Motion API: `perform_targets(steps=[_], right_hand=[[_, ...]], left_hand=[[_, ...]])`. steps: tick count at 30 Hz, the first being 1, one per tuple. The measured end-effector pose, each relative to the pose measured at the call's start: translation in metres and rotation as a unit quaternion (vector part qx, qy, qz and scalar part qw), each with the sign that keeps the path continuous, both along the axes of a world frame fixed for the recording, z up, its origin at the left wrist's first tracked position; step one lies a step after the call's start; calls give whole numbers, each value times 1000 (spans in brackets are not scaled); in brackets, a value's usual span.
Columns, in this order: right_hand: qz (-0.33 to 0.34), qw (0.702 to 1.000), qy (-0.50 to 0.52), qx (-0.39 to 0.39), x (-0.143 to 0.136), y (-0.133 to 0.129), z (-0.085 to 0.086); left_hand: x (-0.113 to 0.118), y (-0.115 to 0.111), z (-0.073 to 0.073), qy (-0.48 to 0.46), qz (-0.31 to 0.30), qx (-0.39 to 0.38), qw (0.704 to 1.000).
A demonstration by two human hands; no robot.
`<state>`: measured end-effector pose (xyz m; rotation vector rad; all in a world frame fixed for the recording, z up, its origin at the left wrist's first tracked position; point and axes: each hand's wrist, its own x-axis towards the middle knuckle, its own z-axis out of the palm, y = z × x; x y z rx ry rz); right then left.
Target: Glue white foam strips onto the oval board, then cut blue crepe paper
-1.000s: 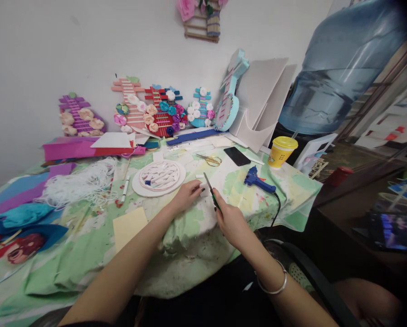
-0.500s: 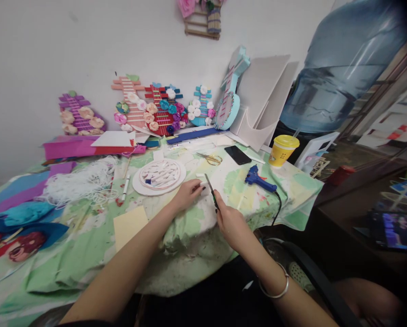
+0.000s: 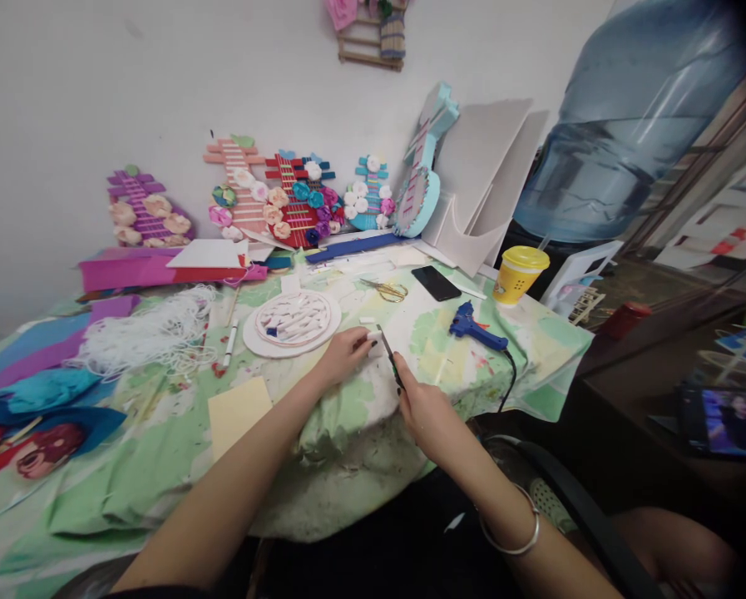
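Over the table's front edge, my left hand pinches a small white strip between thumb and fingers. My right hand is wrapped round a slim, dark craft knife with a bit of green on its handle. The blade points away from me and lies against or just beside the strip's right end; I cannot tell if it touches. A short white piece lies just beyond the fingertips. To the left of it, a round white disc bears several white rolled pieces inside a ring.
Gold-handled scissors, a phone, a blue glue gun with a cord and a yellow cup stand to the right. White cord, a marker and a cream sheet lie left. Decorated craft instruments lean at the wall.
The knife and my right hand have shifted slightly, with the blade tip a little nearer me. My right forearm has moved slightly right. My left hand keeps its hold.
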<state>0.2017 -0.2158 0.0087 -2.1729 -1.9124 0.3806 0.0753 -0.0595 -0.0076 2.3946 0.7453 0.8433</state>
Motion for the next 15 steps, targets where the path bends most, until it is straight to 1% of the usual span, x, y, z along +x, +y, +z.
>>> perform_targets(steps=[5,9,12,15], right_hand=[[-3,1000,1,-3,-1,0,1],[-13,1000,6,21,-3,-4,-3],[-14,999,19,45,-4,-16,-6],[-2,997,31,73,-3,-35,-13]], left_hand=[[0,0,0,4,-6,4,1000],[-2,-1,1,2,-11,11,1000],[-4,-9,5,0,-23,15,1000],[-6,-24,7,3,-41,27,999]])
